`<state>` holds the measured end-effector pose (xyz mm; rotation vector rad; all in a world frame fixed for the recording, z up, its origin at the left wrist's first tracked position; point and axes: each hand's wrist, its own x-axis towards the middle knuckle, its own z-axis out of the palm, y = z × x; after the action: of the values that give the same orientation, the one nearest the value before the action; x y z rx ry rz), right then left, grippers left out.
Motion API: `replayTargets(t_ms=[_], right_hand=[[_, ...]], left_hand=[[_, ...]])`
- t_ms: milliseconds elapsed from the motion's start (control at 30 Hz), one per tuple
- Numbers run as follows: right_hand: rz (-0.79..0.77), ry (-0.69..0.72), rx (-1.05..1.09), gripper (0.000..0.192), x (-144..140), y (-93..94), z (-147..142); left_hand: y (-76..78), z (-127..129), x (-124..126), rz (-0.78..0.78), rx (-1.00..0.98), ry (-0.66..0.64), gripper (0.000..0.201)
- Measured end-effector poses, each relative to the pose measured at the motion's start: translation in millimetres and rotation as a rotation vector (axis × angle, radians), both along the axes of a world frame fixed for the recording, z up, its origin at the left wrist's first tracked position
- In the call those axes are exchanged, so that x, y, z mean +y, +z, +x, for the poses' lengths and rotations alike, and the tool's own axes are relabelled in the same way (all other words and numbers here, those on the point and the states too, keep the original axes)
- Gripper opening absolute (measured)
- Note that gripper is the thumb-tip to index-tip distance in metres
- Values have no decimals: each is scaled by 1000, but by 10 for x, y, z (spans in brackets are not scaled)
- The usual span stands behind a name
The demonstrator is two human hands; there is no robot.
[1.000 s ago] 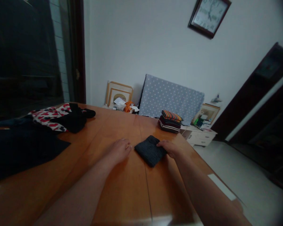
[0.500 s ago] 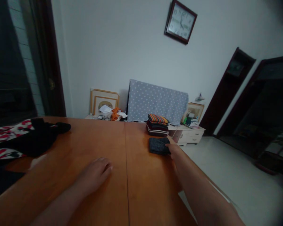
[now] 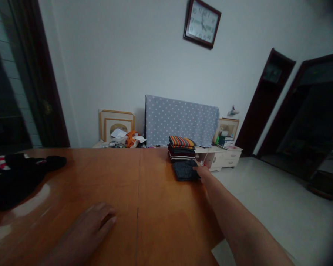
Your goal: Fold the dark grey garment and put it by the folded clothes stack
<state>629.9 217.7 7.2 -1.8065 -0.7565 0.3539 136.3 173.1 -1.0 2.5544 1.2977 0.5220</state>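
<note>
My right hand (image 3: 202, 172) reaches far across the wooden table (image 3: 113, 177) and grips the right edge of a folded dark garment (image 3: 185, 170), thumb on top and the other fingers mostly hidden. Just behind that garment stands a stack of folded clothes (image 3: 181, 151), a striped multicoloured piece on top of darker ones. At the lower left, my left hand (image 3: 93, 225) is over the tabletop with nothing in it, its thumb apart from its loosely curved fingers.
A heap of black clothing (image 3: 19, 181) with a red-and-white patterned part lies on the table's left side. Beyond the far edge are a cabinet (image 3: 224, 159), a dotted grey cloth (image 3: 180, 118) and framed pictures (image 3: 118, 125). A pale sheet (image 3: 224, 253) shows by my right forearm.
The view has shifted, so the clock and clothing heap sit further left. The dark garment now overlaps the base of the stack in view. My left hand appears lower and further left.
</note>
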Motion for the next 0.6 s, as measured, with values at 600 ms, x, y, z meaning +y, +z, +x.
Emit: replayTargets(t_ms=[600], right_hand=[[-103,-138,-93,16,121,-137,318]], left_hand=[[-4,3,-7,51,45,15,39]])
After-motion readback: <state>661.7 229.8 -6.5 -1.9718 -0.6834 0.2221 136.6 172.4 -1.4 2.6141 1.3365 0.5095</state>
